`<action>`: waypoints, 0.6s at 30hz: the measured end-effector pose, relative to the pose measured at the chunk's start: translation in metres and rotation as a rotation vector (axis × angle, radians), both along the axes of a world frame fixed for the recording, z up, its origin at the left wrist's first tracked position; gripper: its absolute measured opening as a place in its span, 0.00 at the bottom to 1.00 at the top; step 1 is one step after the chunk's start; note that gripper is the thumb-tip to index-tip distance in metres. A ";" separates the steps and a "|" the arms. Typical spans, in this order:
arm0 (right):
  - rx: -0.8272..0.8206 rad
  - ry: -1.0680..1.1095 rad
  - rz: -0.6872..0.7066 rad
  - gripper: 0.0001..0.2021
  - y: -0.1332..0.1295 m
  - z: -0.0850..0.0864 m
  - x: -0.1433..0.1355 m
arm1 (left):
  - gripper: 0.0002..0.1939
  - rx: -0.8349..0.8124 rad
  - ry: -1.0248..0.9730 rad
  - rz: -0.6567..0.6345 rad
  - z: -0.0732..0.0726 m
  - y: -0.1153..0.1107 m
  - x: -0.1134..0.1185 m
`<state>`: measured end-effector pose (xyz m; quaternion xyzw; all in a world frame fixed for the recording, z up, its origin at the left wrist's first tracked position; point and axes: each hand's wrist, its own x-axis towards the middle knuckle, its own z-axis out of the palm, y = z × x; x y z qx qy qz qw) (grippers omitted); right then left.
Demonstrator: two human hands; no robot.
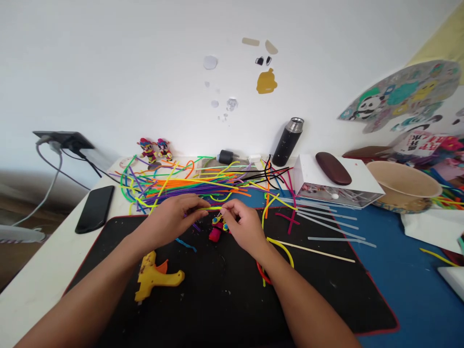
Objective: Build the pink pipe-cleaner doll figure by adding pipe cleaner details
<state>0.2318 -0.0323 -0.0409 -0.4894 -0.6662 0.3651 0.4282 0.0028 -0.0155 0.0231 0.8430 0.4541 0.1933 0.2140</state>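
Between my two hands stretches a short length of yellow-green pipe cleaner (214,208). My left hand (177,212) pinches its left end between thumb and fingers. At the other end, my right hand (243,223) closes its thumb and forefinger on it. Just below the strand is a small pink, yellow and blue figure (215,234), partly covered by my right hand; whether that hand touches it I cannot tell. A yellow glue gun (158,278) lies on the black mat (217,309), below my left forearm. A twisted blue piece (185,245) rests near my left hand.
A heap of coloured pipe cleaners (181,186) spreads behind my hands. Clear glue sticks (333,221) and a wooden stick (315,252) lie to the right. Around the edges are a phone (94,209), black flask (288,142), white box (337,188), bowl (402,181) and two figurines (148,151).
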 end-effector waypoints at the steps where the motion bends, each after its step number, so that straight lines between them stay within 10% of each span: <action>1: 0.007 0.002 -0.006 0.09 0.000 0.001 0.000 | 0.16 0.000 0.005 0.007 -0.002 0.000 -0.001; 18: -0.060 0.071 0.013 0.10 0.005 -0.009 0.000 | 0.14 -0.017 0.040 0.210 0.000 0.003 -0.002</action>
